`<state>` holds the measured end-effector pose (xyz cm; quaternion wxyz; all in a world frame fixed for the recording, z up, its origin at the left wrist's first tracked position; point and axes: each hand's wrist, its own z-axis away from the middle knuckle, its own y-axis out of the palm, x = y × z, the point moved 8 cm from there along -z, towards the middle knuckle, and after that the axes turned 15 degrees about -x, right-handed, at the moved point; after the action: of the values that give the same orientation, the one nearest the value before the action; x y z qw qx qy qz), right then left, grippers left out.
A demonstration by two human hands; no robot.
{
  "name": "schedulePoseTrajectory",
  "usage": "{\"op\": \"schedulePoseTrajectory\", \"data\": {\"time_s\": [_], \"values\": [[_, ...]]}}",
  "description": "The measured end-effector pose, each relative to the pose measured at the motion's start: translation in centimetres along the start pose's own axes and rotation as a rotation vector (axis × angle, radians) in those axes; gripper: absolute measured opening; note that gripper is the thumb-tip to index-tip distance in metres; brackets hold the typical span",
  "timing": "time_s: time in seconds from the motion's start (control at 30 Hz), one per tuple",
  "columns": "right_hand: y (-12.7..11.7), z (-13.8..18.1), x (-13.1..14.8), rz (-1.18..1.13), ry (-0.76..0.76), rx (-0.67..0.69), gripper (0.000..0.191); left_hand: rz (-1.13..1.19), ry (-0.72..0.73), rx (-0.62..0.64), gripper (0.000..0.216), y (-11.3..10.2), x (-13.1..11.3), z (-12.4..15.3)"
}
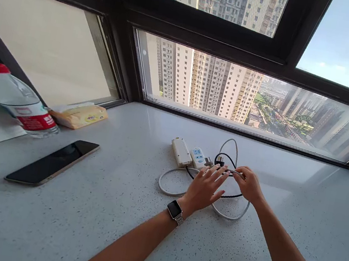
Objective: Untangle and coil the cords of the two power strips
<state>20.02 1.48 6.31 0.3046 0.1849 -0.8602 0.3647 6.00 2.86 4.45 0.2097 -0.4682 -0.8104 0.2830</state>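
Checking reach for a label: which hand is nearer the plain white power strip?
Left. The left hand sits just right of the plain white power strip, a little nearer the camera; the right hand is farther right, gripping the cables.

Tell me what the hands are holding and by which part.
The right hand grips the bundled black and white cords mid-length, near the plugs. The left hand rests fingers-spread across them; whether it grips cannot be told.
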Motion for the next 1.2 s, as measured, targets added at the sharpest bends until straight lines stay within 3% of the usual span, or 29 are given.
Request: {"op": "schedulePoseTrajectory", "data": {"time_s": [0.13,0.23,0.43,0.53,0.7,0.8,0.93,1.03,1.1,1.2], "values": [[-1.1,0.3,-1.5,-0.009,0.156,0.022,0.025,-0.045,-0.131,0.07,0.045,0.7,1.9,0.7],[-2.5,0.2,-2.8,-0.194,0.303,-0.028,0.031,-0.069,-0.197,0.101,0.038,0.7,3.4,1.2],[-4.2,1.1,-4.3,-0.499,0.553,-0.104,0.037,0.083,-0.305,-0.049,0.035,-0.4,3.3,0.9],[-3.9,2.3,-3.8,-0.605,0.627,-0.159,0.038,0.342,-0.486,-0.07,0.041,0.6,2.7,0.3],[-3.2,3.7,-2.1,-0.689,0.709,-0.055,0.039,0.813,-0.99,-0.13,0.026,3.5,3.7,0.2],[-4.6,3.9,-1.9,-0.788,0.756,-0.053,0.037,0.867,-1.09,-0.143,0.026,4.0,5.1,0.3],[-6.5,4.1,-1.8,-0.893,0.67,-0.08,0.042,1.016,-1.149,-0.05,0.038,4.0,6.4,-0.5],[-6.4,4.8,-1.3,-0.868,0.536,-0.111,0.045,1.132,-1.117,0.041,0.043,3.5,6.1,-3.2],[-5.6,5.4,-0.5,-0.77,0.421,-0.098,0.043,1.183,-1.059,0.09,0.042,2.8,5.7,-5.8],[-4.3,6.3,1.0,-0.553,0.224,-0.073,0.041,1.185,-0.857,0.173,0.04,0.8,4.4,-9.7]]}}
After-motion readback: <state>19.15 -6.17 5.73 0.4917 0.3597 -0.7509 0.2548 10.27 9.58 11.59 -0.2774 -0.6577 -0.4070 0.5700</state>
